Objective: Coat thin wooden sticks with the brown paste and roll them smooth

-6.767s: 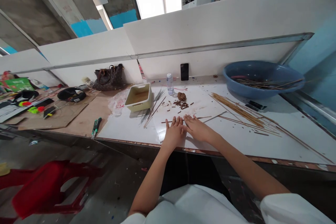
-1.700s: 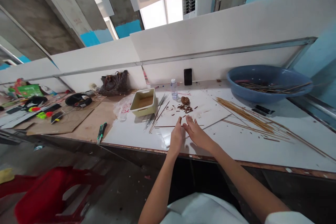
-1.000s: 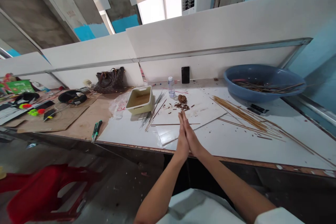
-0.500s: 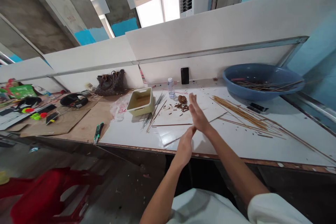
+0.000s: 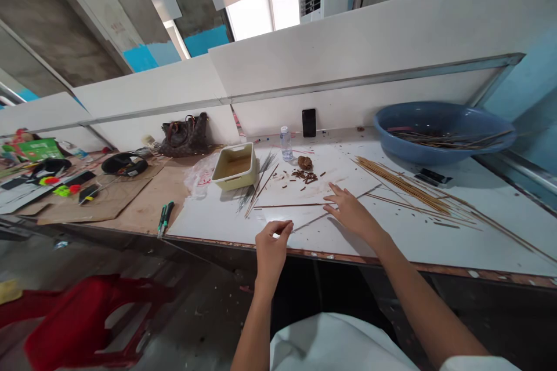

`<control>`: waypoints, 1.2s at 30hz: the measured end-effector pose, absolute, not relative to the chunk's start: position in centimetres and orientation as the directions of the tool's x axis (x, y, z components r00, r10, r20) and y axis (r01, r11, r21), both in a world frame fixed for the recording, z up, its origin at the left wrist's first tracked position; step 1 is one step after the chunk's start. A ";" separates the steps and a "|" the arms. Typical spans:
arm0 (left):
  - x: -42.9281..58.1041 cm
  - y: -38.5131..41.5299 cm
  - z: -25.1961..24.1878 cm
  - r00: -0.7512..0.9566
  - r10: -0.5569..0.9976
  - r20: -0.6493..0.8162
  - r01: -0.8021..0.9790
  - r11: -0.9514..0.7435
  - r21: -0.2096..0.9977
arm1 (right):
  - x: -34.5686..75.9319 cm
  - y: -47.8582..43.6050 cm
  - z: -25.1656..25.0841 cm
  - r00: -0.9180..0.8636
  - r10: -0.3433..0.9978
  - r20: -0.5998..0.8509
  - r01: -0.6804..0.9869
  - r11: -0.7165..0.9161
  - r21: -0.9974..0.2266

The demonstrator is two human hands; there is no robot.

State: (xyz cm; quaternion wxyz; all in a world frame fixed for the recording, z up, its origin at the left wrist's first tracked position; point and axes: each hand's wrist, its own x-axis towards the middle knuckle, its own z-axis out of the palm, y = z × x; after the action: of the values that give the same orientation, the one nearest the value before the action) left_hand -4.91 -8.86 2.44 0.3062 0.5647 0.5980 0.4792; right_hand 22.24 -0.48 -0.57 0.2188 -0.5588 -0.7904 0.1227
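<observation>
My right hand [image 5: 351,213] rests its spread fingers on the white board [image 5: 391,237], close to a thin wooden stick [image 5: 289,205]. My left hand [image 5: 272,247] hovers by the board's front edge, its fingers curled. I cannot tell if it holds anything small. Farther back lie brown wood chips [image 5: 303,175] and a brown lump [image 5: 305,163]. A loose spread of long bamboo sticks [image 5: 404,185] fans out to the right of my right hand.
A blue basin [image 5: 444,133] holding sticks stands at the back right. A cream tray [image 5: 232,167], a water bottle [image 5: 286,144] and an upright phone [image 5: 308,123] stand behind the chips. Green-handled tools [image 5: 164,218] lie at the board's left. A red stool [image 5: 82,313] stands below.
My hands, pressed palm to palm a second ago, have come apart. The left has dropped toward the front edge, and the right has moved right and down onto the board.
</observation>
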 end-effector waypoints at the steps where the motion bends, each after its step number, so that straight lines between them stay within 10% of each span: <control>1: -4.9 -9.1 2.3 -0.166 0.973 0.163 0.380 -0.090 0.920 | 21.9 -0.5 -0.8 -0.286 0.930 0.230 0.826 0.361 -0.432; 9: -6.1 -9.6 1.8 -0.181 0.975 0.130 0.422 -0.042 0.906 | 23.6 0.3 0.3 -0.334 0.880 0.339 0.815 0.450 -0.366; 18: -6.1 -4.5 3.7 -0.082 0.818 0.570 0.605 -0.414 0.681 | 25.7 5.3 0.3 -0.700 0.622 0.350 0.617 0.774 -0.142; 36: -3.6 -5.8 -0.8 0.059 0.625 0.779 0.546 -0.674 0.499 | 26.5 4.4 -2.4 -0.589 0.682 0.433 0.614 0.727 -0.309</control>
State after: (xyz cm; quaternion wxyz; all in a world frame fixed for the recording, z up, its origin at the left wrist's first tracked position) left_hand -3.63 -5.76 -0.76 0.0356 0.7269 0.4024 0.5553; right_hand 26.49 4.36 -2.36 0.2696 -0.3642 -0.8892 0.0632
